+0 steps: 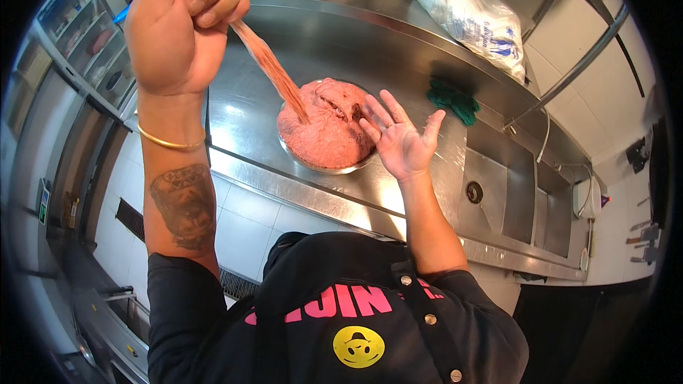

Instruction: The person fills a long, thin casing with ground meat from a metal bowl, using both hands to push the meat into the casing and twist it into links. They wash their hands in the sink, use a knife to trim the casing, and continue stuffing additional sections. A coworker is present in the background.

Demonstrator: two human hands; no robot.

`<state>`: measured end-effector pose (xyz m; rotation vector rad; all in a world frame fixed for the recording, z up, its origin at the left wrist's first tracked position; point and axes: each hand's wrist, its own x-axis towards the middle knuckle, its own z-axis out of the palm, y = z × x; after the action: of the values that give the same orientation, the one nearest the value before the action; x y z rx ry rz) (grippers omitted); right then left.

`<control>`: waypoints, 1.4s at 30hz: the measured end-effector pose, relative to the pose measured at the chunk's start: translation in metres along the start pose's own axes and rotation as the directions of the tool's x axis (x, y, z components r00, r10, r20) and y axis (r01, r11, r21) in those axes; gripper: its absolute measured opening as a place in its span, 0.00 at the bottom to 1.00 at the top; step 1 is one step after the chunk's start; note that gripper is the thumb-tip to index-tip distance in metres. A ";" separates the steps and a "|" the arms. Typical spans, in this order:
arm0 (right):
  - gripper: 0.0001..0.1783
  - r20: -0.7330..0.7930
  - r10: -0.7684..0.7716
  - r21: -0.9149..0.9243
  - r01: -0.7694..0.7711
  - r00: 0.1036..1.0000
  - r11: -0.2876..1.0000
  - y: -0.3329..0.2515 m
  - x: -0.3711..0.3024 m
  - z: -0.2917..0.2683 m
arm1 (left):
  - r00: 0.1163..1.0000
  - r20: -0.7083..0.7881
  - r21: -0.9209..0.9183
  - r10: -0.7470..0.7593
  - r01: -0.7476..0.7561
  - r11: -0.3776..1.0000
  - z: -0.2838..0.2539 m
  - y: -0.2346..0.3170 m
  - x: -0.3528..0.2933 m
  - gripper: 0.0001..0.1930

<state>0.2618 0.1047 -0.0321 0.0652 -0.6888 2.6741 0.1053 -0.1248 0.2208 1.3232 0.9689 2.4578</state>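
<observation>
We are holding our right hand point(404, 146) nearer, fingers spread apart, the minced meat point(327, 139) lying just left of its fingertips by the worktop's point(245, 110) front edge, while a pinkish strip point(269, 65) is slanting down-right from our left hand point(183, 32), fingers curled together, what they clamp unclear.

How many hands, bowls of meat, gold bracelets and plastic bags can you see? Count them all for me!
Left hand and right hand: 2 hands
Bowl of minced meat: 1
Gold bracelet: 1
Plastic bag: 1
Total: 5
</observation>
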 end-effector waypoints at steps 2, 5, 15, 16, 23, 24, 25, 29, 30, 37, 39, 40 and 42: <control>0.65 0.025 0.011 -0.031 -0.010 1.000 0.999 0.004 -0.009 0.004 | 1.000 -0.011 -0.012 0.015 -0.015 1.000 0.002 0.002 -0.002 0.25; 0.61 0.031 0.048 -0.095 -0.045 0.998 0.995 0.019 -0.027 -0.010 | 0.999 -0.002 -0.045 0.036 -0.036 0.998 -0.010 0.000 -0.007 0.25; 0.36 -0.263 0.310 -0.188 -0.364 0.914 0.912 0.085 -0.132 -0.033 | 0.974 0.166 -0.273 -0.156 0.197 0.942 0.018 -0.024 -0.038 0.23; 0.33 -0.227 0.313 -0.182 -0.356 0.922 0.917 0.082 -0.139 -0.028 | 0.977 0.151 -0.283 -0.152 0.190 0.940 0.028 -0.030 -0.042 0.23; 0.24 -0.097 -0.075 0.018 0.077 0.992 0.997 0.001 -0.148 -0.049 | 0.946 0.268 -0.411 -0.184 0.285 0.866 0.078 -0.087 -0.104 0.18; 0.19 -0.079 -0.114 0.018 0.116 0.990 0.993 -0.017 -0.150 -0.052 | 0.949 0.231 -0.408 -0.213 0.293 0.864 0.078 -0.101 -0.120 0.15; 0.18 -0.090 -0.124 -0.004 0.124 0.988 0.992 -0.035 -0.153 -0.065 | 0.951 0.187 -0.409 -0.246 0.303 0.861 0.077 -0.116 -0.137 0.13; 0.13 -0.198 -0.152 -0.174 0.118 0.968 0.978 -0.112 -0.171 -0.121 | 0.956 0.033 -0.090 -0.290 0.292 0.952 0.093 -0.187 -0.210 0.07; 0.11 -0.234 -0.156 -0.226 0.102 0.960 0.969 -0.126 -0.173 -0.140 | 0.903 -0.034 -0.008 -0.428 0.428 0.904 0.096 -0.204 -0.235 0.05; 0.08 -0.498 0.105 -0.299 -0.284 0.861 0.911 -0.164 -0.149 -0.252 | 0.658 -0.226 0.576 -0.718 0.685 0.446 0.111 -0.264 -0.383 0.11; 0.11 -0.532 0.149 -0.328 -0.366 0.833 0.871 -0.158 -0.131 -0.273 | 0.648 -0.256 0.661 -0.717 0.659 0.359 0.125 -0.276 -0.400 0.13; 0.13 -0.547 0.147 -0.329 -0.373 0.824 0.867 -0.154 -0.122 -0.271 | 0.612 -0.306 0.653 -0.729 0.692 0.307 0.133 -0.282 -0.406 0.13; 0.16 -0.578 0.130 -0.339 -0.381 0.806 0.860 -0.145 -0.107 -0.265 | 0.682 -0.327 0.689 -0.654 0.646 0.330 0.147 -0.290 -0.414 0.14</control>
<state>0.4273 0.3104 -0.2139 -0.9382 -1.1447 2.5043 0.4256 -0.0190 -0.1830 0.7646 2.1879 1.3795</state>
